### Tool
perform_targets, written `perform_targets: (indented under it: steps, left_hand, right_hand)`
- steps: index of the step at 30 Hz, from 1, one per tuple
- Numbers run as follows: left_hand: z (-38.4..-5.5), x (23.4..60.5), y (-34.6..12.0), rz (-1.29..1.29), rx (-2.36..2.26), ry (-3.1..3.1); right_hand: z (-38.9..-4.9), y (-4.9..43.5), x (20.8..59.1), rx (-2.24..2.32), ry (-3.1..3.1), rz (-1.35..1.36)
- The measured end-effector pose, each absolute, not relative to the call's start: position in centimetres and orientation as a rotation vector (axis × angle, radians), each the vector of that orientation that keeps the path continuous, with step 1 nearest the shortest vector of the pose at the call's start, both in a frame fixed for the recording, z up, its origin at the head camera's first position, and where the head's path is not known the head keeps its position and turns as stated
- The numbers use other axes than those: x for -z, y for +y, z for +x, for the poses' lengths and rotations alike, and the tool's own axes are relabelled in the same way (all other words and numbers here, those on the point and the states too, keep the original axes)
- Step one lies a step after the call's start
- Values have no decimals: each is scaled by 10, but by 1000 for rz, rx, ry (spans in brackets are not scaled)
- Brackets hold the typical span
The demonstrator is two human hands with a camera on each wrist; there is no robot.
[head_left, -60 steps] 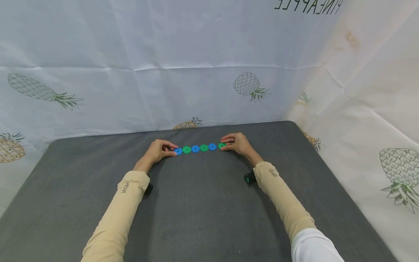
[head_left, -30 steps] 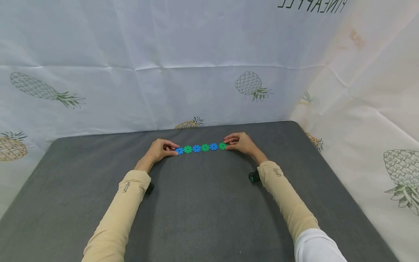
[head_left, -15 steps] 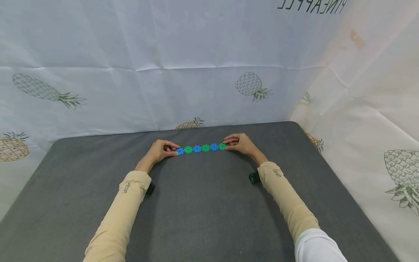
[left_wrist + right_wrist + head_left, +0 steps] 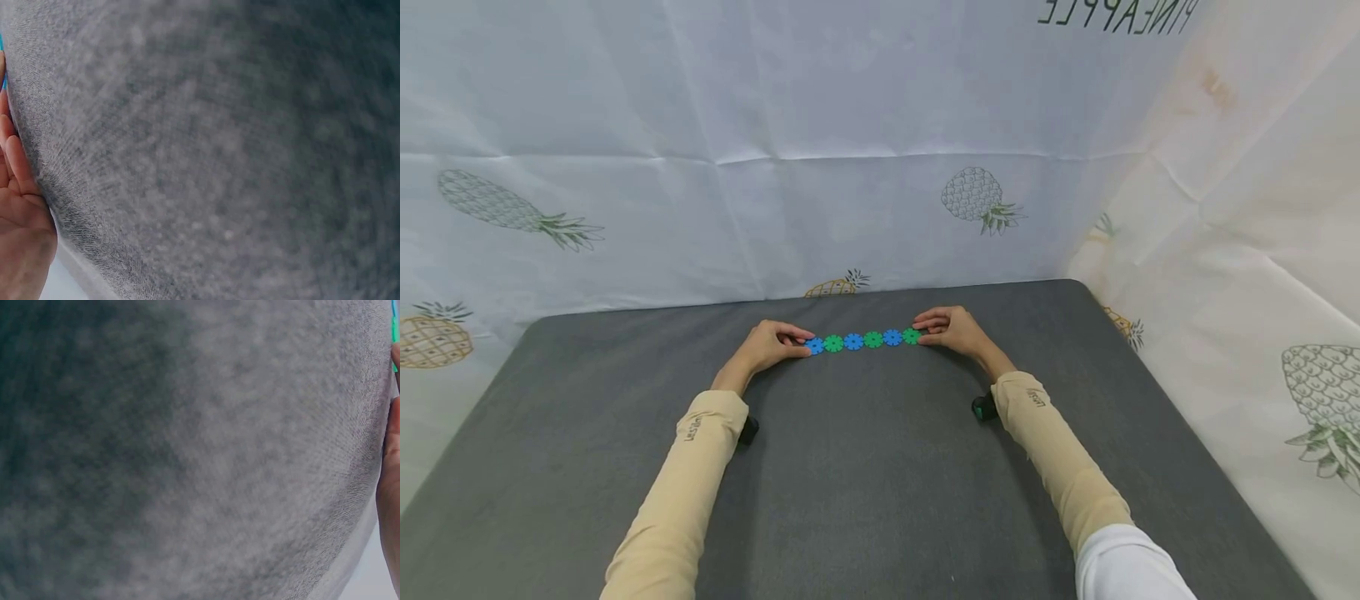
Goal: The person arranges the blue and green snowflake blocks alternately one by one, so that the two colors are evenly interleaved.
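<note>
A row of several flat, notched plastic discs, alternating blue and green, runs across the far part of the grey table in the head view. My left hand (image 4: pixel 765 345) pinches the blue disc (image 4: pixel 816 346) at the left end between thumb and fingers. At the other end, the thumb and fingers of my right hand (image 4: pixel 955 330) hold the outer edge of a green disc (image 4: pixel 911 336). Between them the discs, such as the middle green disc (image 4: pixel 873 339), sit edge to edge in a nearly straight line. Both wrist views catch only part of each hand at the frame's side.
The grey cloth-covered table (image 4: pixel 857 483) stretches from the near side to a white curtain (image 4: pixel 700 225) printed with pineapples. Another curtain stretch hangs along the right. A small black device (image 4: pixel 983 407) sits under the right wrist, and another device (image 4: pixel 748 430) under the left.
The right fingers have slid slightly outward to the green disc's edge since two seconds ago. Otherwise the row and both hands stay nearly still; the whole head view has drifted a little.
</note>
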State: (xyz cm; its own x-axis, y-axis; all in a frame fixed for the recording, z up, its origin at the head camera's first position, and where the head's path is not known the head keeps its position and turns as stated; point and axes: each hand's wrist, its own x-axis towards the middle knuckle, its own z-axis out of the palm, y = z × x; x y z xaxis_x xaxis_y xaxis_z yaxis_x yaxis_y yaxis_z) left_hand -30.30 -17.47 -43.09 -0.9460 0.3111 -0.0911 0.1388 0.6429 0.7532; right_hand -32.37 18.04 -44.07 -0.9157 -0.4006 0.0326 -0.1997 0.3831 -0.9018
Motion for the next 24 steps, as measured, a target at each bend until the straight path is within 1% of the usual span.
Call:
perform_targets:
  steps: [10,19,24]
  left_hand:
    - [-301,430,-174,355,-1228,2622]
    - [-297,429,-178,454,-1330,2591]
    - [-300,430,-175,334,-1264,2629]
  right_hand:
    - [-323,180,440,1578,2424,-510]
    - [-323,181,442,1601,2399,-531]
    - [-324,182,442,1610,2396,-530]
